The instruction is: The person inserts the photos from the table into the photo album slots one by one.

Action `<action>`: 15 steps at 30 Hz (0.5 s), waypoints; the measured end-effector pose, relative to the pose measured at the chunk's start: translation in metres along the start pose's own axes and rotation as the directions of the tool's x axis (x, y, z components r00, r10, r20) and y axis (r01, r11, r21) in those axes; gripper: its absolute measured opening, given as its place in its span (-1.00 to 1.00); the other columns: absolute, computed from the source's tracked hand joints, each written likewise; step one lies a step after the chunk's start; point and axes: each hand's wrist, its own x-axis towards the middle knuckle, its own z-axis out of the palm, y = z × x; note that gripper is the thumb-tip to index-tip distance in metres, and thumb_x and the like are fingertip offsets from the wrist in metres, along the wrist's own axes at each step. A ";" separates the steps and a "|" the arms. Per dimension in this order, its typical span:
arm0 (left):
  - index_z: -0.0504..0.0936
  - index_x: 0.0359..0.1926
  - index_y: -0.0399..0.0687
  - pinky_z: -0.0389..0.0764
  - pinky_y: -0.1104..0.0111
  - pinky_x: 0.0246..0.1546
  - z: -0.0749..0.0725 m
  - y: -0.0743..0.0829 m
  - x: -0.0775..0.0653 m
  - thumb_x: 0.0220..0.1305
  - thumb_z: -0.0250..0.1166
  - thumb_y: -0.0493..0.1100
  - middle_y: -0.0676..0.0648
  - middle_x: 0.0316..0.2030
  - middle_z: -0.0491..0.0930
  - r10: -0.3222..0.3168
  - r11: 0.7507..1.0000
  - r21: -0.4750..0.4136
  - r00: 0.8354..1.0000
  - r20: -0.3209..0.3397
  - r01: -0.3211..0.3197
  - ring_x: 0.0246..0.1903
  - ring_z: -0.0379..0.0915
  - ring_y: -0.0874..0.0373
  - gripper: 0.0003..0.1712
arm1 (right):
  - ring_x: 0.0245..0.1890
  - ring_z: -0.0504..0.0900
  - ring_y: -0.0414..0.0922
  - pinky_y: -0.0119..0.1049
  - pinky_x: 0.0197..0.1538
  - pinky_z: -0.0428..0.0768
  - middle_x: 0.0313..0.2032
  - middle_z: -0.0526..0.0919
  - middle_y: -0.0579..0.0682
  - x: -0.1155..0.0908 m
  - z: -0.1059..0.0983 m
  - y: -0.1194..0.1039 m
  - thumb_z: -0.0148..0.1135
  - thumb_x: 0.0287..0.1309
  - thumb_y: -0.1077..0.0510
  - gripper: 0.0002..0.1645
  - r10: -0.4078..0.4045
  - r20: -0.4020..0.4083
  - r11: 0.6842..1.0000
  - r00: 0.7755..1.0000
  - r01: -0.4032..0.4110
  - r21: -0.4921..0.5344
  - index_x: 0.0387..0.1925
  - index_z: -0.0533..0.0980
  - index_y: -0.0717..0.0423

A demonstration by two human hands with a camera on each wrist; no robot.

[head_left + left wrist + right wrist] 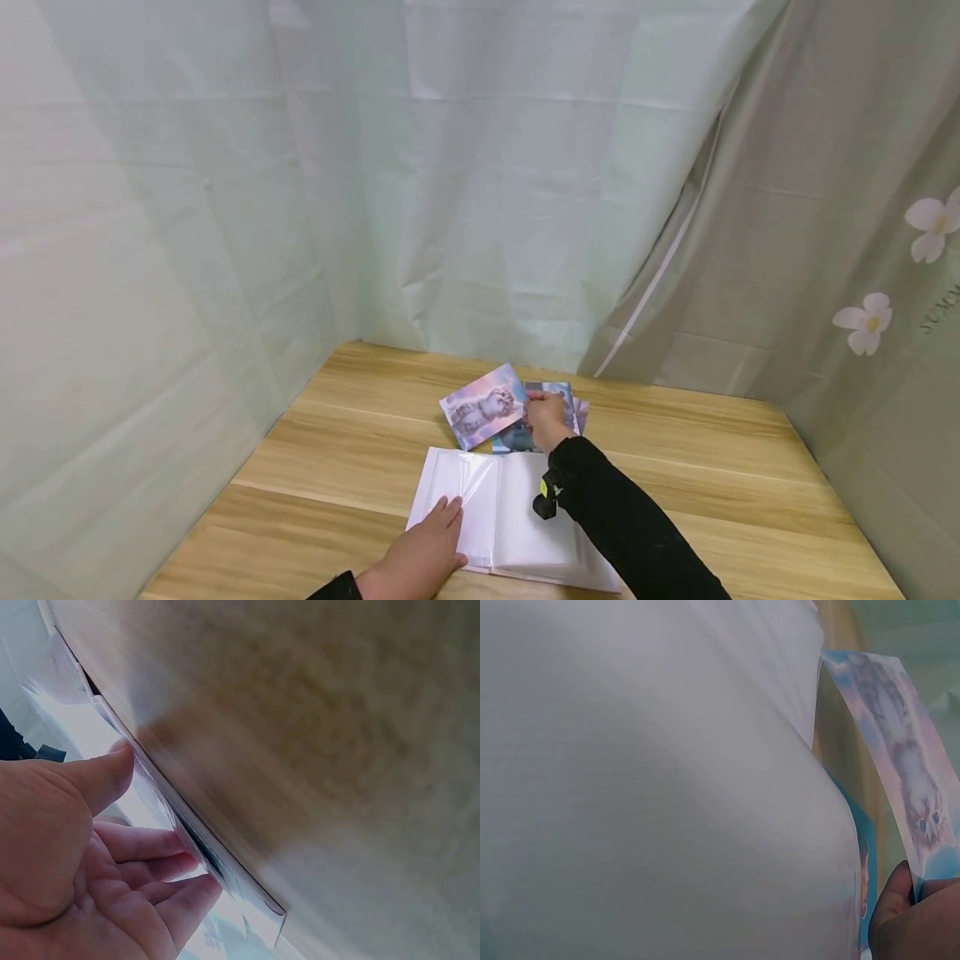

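Black sleeve [633, 521] covers the right arm, which, in the head view, stretches forward over an open photo album [525, 517]. Its hand, the right hand [550, 419], pinches one end of a kitten picture card [483, 408], beyond the album and partly over other picture cards [513, 438] on the wooden worktop [360, 433]. The left hand [422, 546] rests on the left page. In the left wrist view, its thumb stands apart from the fingers, whose tips touch the album. In the right wrist view, thumb and fingers hold the kitten card, which is tilted.
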 end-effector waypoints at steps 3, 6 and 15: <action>0.57 0.14 -0.47 0.54 0.23 0.17 -0.001 0.001 0.000 0.27 0.31 0.09 -0.29 0.20 0.53 -0.003 1.000 -0.002 1.000 0.003 0.003 0.19 0.48 -0.22 -0.30 | -0.43 0.46 -0.04 -0.11 -0.22 0.47 -0.12 0.50 0.24 0.000 0.000 0.001 0.03 0.38 0.40 -0.69 -0.003 -0.002 1.000 1.000 0.003 -0.007 0.09 0.52 0.36; 0.56 0.15 -0.48 0.55 0.21 0.16 -0.002 0.001 -0.001 0.28 0.31 0.08 -0.30 0.21 0.52 -0.009 1.000 -0.018 1.000 0.010 0.009 0.20 0.46 -0.22 -0.31 | -0.39 0.49 0.00 -0.12 -0.23 0.47 -0.11 0.50 0.24 0.000 -0.001 0.001 0.03 0.37 0.39 -0.69 -0.010 -0.004 1.000 1.000 0.010 -0.018 0.09 0.52 0.36; 0.55 0.17 -0.47 0.50 0.19 0.21 -0.005 0.002 0.001 0.31 0.29 0.07 -0.31 0.23 0.50 -0.022 0.998 -0.057 0.998 0.059 0.025 0.24 0.42 -0.23 -0.32 | -0.34 0.53 0.07 -0.05 -0.18 0.52 -0.17 0.49 0.18 0.001 -0.004 0.000 0.03 0.39 0.35 -0.68 0.006 -0.003 1.000 1.000 -0.006 -0.026 0.11 0.52 0.31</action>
